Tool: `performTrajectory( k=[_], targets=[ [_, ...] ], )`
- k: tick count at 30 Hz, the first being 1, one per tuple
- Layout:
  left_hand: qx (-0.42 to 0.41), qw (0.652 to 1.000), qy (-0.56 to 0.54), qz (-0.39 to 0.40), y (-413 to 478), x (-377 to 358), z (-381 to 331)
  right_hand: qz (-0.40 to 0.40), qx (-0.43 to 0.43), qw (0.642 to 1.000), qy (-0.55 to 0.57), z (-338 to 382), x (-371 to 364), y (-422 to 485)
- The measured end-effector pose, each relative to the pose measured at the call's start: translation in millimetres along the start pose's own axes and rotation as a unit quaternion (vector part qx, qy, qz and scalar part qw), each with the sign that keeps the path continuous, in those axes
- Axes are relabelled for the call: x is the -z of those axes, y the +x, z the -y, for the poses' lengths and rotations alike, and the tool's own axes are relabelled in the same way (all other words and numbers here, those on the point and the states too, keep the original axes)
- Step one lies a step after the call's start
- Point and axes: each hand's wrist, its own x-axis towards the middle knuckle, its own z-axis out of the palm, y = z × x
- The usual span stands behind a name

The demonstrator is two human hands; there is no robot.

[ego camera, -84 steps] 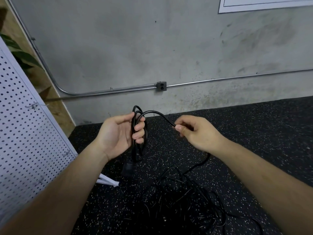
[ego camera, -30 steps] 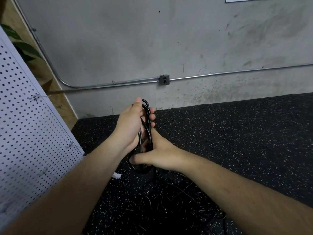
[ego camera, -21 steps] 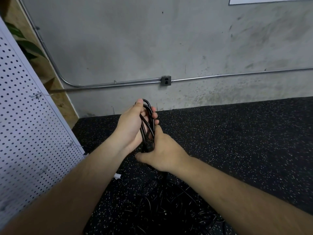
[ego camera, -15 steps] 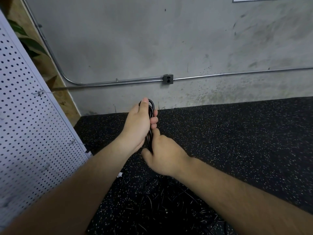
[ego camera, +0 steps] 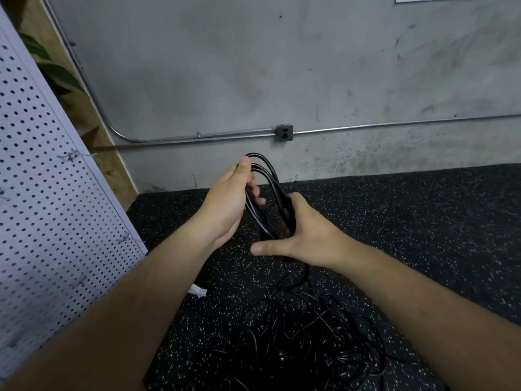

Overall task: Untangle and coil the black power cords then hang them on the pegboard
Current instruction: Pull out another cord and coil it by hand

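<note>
Speckled floor (ego camera: 394, 221); coil (ego camera: 277, 184) in L hand (ego camera: 225, 204)

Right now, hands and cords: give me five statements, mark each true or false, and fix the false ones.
1. The left hand and the right hand both grip the coiled cord. True.
2. The coiled cord hangs on the pegboard. False: it is in the hands, and the pegboard stands apart to the left.
3. A tangle of black cords lies on the floor below the hands. True.
4. The coiled cord is plugged into the wall. False: nothing is plugged into the outlet box.
5. The left hand grips lower on the coil than the right. False: the left holds the top loops, the right the lower part.
</note>
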Motion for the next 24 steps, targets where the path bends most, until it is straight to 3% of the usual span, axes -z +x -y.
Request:
performTrajectory(
  k=[2, 5, 12, 19, 24],
  targets=[
    [-0.004, 0.999, -0.023, 0.042, -3, 3, -4, 0.048, -0.023, 0.994, 0.094, -4, -1, 0],
    [-0.005, 0.995, -0.067, 0.069, -6, 11, -12, 0.094, -0.051, 0.984, 0.143, -19, -6, 0],
    [-0.025, 0.984, -0.174, 0.017, -1, 37, -22, 0.146, -0.037, 0.964, 0.221, -42, -3, 1],
    [-0.049, 0.983, -0.177, 0.029, 0, 49, -23, 0.129, -0.075, 0.984, 0.096, -74, 7, 6],
    [-0.066, 0.984, -0.164, 0.006, -2, 46, -22, 0.139, -0.093, 0.984, 0.069, -79, 8, -1]
  ],
)
